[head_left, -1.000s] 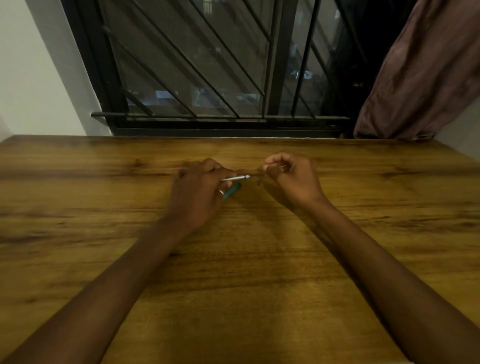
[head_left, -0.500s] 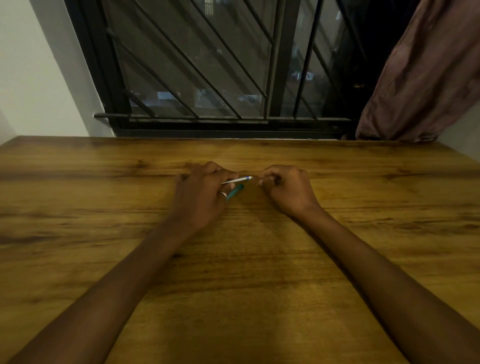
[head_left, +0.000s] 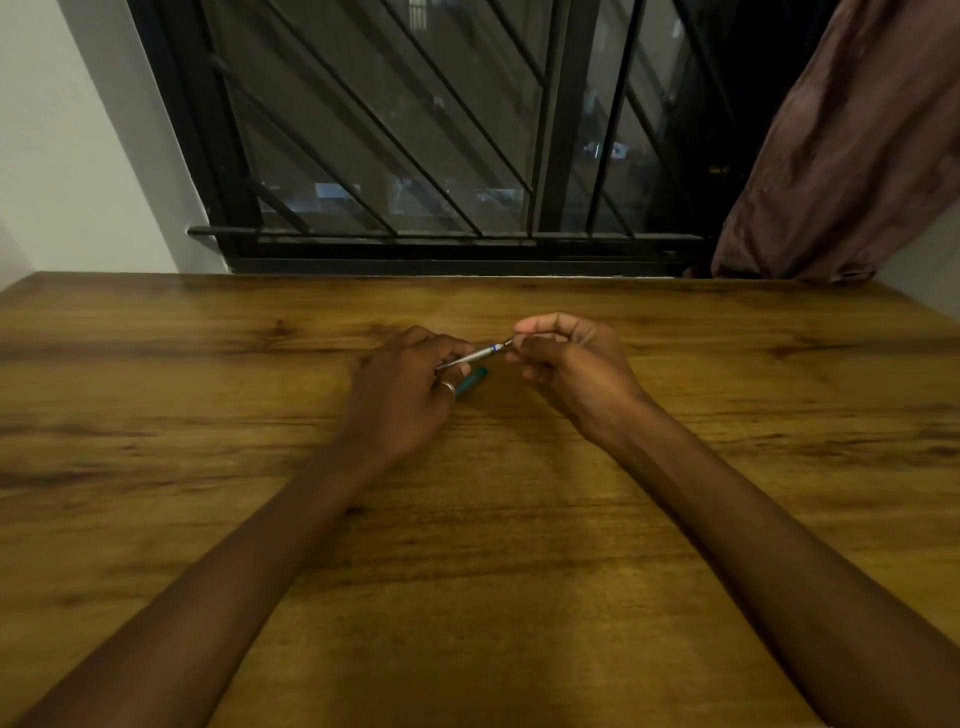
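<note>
Gripping is observed at both ends of a thin silver pen refill (head_left: 475, 356), which is held over the wooden table (head_left: 467, 571) near its middle, slightly toward the far edge. The left hand (head_left: 405, 395) is clenched around the refill's left end, knuckles up and fingers curled under; a ring (head_left: 448, 387) is seen on one finger. The right hand (head_left: 571, 374) is curled as well, and the refill's tip end, marked by a narrow blue band, is pinched between its thumb and forefinger. The refill is tilted, rising from the left hand toward the right. A teal pen barrel (head_left: 474, 378) is noted just below the refill, protruding from under the left hand's curled fingers and pointing toward the right hand; whether it is gripped or only lies beneath the hand cannot be told. The two hands are set close together, parted only by the exposed length of the refill. Both forearms are bare and are extended over the table from the near edge. Beyond the table's far edge a dark window with a black metal grille (head_left: 415, 130) of slanted bars is recorded, with a white wall (head_left: 67, 130) to its left and a brownish curtain (head_left: 841, 145) hanging at its right.
</note>
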